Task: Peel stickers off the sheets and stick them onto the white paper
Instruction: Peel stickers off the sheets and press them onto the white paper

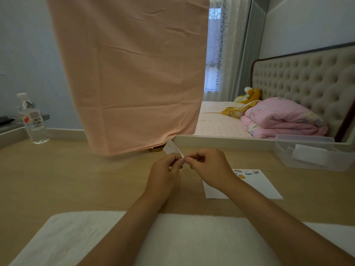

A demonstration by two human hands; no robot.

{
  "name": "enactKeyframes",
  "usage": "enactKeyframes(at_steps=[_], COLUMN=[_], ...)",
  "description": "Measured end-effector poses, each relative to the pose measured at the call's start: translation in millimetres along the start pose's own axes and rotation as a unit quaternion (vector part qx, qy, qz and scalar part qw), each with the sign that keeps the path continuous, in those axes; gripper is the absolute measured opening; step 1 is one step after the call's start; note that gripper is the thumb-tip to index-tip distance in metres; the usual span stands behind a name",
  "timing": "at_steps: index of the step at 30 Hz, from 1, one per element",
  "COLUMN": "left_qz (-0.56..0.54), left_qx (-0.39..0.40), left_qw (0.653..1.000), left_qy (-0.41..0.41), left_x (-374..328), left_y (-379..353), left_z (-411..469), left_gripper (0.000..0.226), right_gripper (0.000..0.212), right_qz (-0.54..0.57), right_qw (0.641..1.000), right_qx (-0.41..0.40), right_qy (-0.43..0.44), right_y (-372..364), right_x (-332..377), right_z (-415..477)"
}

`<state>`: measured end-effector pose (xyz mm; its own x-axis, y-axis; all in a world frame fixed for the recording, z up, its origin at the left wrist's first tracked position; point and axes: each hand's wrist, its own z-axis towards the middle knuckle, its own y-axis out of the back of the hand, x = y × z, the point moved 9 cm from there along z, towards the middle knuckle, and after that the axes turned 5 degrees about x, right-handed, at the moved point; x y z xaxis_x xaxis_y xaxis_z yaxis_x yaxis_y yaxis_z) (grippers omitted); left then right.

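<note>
Pale blue-grey wall [23, 45] on the left. Peach cloth [130, 73] hangs down to the back edge of the wooden desk [76, 179], covering what looks like a mirror. Right of the cloth: bed with tufted beige headboard [307, 77], folded pink quilt [278, 120], yellow plush toy [249, 95]. Window [213, 45] behind with lace curtain, grey drape [249, 45] beside it. Light soft, daylight from the window.

1. We are looking at a light wooden table [76, 179].
2. A white paper [255, 187] is lying flat on its right half, carrying a few stickers [247, 172] along its far edge.
3. A clear plastic box [288, 162] is sitting far right; a water bottle [33, 121] is standing upright far left.
4. A white towel [80, 237] is covering the near edge.
5. A peach cloth [130, 93] is hanging down onto the table's far middle.
</note>
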<state>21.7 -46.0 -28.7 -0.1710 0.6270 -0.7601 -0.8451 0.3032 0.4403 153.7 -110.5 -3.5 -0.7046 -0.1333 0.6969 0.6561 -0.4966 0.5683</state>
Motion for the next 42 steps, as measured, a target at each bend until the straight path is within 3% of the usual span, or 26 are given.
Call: enactKeyframes(at_steps=[7,10,15,20,24,29,36,39,42], left_qz=[0.07,0.06,0.009,-0.082,-0.131,-0.201,-0.208,-0.172,0.037], left_qx=[0.011,0.002,-0.014,-0.01,-0.002,0.007,0.038,0.059,0.078], left_qw=[0.997,0.998,0.999,0.991,0.983,0.965,0.953,0.956,0.972], left_qy=[-0.034,-0.022,0.028,0.105,0.131,0.167,0.218,0.232,0.22], left_x=[-8,-9,-1,15,15,15,25,29,41], left_y=[-1,0,0,-6,-9,-11,-14,-11,3], left_z=[-1,-2,-3,-4,-6,-8,-5,-5,-3], left_gripper=[0.014,0.012,0.02,0.018,0.02,0.023,0.025,0.027,0.021], right_gripper=[0.01,0.014,0.012,0.011,0.016,0.013,0.019,0.02,0.021], right_qz=[-0.054,-0.019,0.14,0.202,0.199,0.119,0.118,0.149,0.194], right_qw=[0.997,1.0,0.978,0.956,0.965,0.986,0.981,0.978,0.968], right_qx=[0.005,0.003,0.032,0.05,0.054,0.101,0.15,0.134,0.125], right_qy=[0.048,-0.01,-0.151,-0.206,-0.162,-0.056,-0.042,-0.066,-0.098], right_y=[1,1,-7,-12,-10,-9,-10,-8,-9], right_x=[8,-2,-25,-33,-25,-2,5,-3,-14], right_z=[-2,0,-3,-7,-5,-3,-4,-2,-1])
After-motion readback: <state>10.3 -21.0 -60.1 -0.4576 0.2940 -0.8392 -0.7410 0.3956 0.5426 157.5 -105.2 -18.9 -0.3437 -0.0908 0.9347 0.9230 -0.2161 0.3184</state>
